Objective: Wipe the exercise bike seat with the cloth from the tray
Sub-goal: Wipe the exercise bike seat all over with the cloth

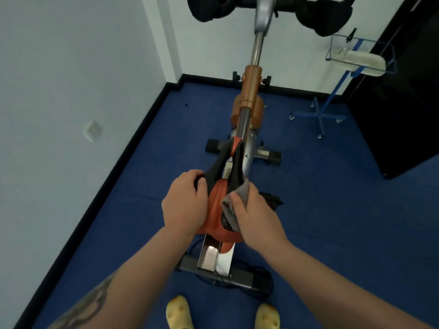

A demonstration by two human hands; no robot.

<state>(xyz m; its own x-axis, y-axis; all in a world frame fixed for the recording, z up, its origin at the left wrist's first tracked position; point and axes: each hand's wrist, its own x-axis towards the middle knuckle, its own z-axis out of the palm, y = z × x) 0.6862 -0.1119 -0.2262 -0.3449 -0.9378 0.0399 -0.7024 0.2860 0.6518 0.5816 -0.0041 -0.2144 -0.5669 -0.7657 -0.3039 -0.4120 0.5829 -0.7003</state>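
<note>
Cloth (234,205): soft, light; your right hand (255,214) bunches it. Seat (217,210): firm; your left hand (184,203) grips its side.

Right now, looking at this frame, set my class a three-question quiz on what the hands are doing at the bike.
1. True or false: the right hand presses a grey cloth against the seat.
2. What is the left hand doing? A) resting on the handlebar B) gripping the left side of the seat C) hanging free
3. Short answer: where does the tray stand relative to the bike?

Key
1. True.
2. B; its fingers curl over the black edge of the seat.
3. To the right of the bike, on a blue wheeled stand, with something pale lying in it.
</note>
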